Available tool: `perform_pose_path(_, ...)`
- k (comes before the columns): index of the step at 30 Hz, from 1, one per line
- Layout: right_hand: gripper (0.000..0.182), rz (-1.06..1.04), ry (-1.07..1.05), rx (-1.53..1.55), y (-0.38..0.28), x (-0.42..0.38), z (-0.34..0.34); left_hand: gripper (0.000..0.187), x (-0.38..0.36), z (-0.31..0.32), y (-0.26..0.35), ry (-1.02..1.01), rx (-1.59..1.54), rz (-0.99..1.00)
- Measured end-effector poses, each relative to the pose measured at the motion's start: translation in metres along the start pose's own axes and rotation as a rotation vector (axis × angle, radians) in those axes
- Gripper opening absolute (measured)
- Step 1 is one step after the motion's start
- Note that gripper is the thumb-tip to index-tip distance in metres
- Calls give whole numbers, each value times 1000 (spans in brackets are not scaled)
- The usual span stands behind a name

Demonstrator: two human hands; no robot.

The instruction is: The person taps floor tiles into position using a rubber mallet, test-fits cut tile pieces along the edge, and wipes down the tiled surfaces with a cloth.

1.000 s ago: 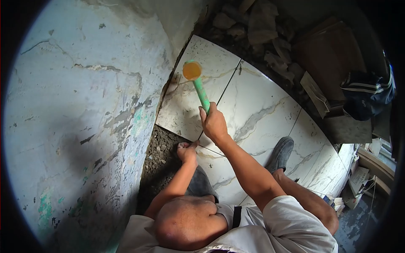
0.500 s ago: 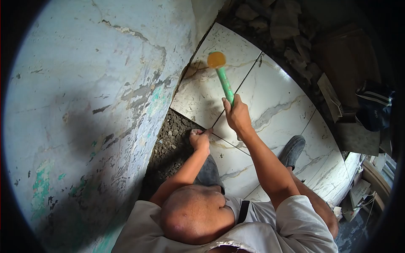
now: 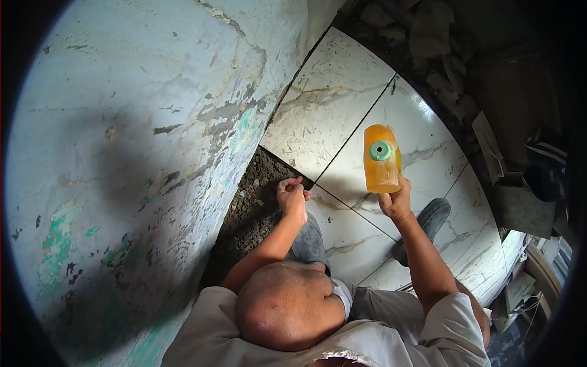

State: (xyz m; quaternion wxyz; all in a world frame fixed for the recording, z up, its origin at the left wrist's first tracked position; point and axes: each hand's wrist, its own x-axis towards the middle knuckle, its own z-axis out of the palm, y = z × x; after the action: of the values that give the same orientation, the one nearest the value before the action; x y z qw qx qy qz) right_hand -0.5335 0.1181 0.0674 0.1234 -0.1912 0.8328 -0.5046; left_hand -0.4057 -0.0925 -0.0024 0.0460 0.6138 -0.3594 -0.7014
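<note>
My right hand (image 3: pixel 396 200) is wrapped round the handle of a mallet with a yellow-orange head (image 3: pixel 381 174). The mallet is raised above the marble-patterned floor tiles (image 3: pixel 327 95), its head turned up towards me so that the green handle end shows in the middle. Most of the handle is hidden behind the head. Low beside the tile corner, over the edge of the loose gravel (image 3: pixel 249 192), is my left hand (image 3: pixel 292 197). Its fingers are curled together, and whatever may be between them is too small to make out.
A worn wall (image 3: pixel 153 134) with peeling paint rises along the left. My shoes (image 3: pixel 312 244) are down by the gravel and on the tiles. Rubble (image 3: pixel 428 30) lies at the far right, with a dark blue bag (image 3: pixel 544 165) and boards (image 3: pixel 523 208) beside it.
My right hand has moved right and closer to me, lifting the mallet and tipping its head towards me. My left hand stays by the tile corner, its fingers slightly shifted.
</note>
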Motion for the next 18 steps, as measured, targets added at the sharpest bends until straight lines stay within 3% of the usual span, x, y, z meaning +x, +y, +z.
perform_pose_path(5,20,36,-16,-49,-2,-1,0,31,-5,3,9,14,3,82)
perform_pose_path(7,18,75,24,22,-9,2,0,37,-5,2,11,-9,99,230)
perform_pose_path(15,19,65,100,30,-5,4,-6,44,-1,-3,9,-144,245,149)
perform_pose_path(18,20,-27,106,-42,-12,8,0,46,3,-7,9,-162,289,155)
